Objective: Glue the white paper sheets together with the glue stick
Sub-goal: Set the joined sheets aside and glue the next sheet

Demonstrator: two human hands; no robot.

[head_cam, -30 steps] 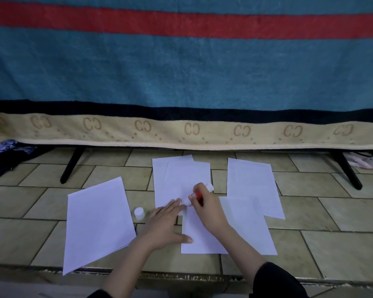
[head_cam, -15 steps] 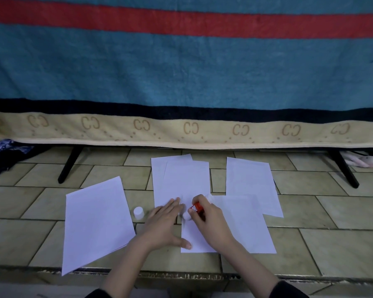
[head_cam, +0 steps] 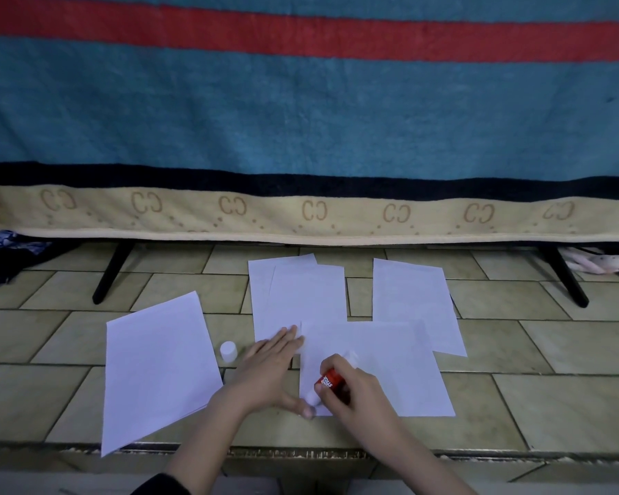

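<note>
Gripping a red glue stick (head_cam: 331,382), the right hand (head_cam: 358,391) has its fingers curled round the barrel, white tip pointed down-left onto the near-left corner of the nearest white sheet (head_cam: 390,369). Left hand (head_cam: 265,366) lies flat, fingers straight and together, palm down, fingertips on the left edge of that sheet and the overlapped pair of sheets (head_cam: 301,294) behind it; thumb reaches toward the glue tip. White glue cap (head_cam: 228,351) stands on the tiled floor (head_cam: 551,351) just left of the left hand. A separate sheet (head_cam: 158,369) lies angled at the left, another sheet (head_cam: 415,301) at the right, partly under the nearest one. Behind: a striped blue-red blanket (head_cam: 301,119) with beige border hanging over a frame on black legs (head_cam: 111,276). Dark cloth at far left, pale item at far right under the blanket, unclear what.
</note>
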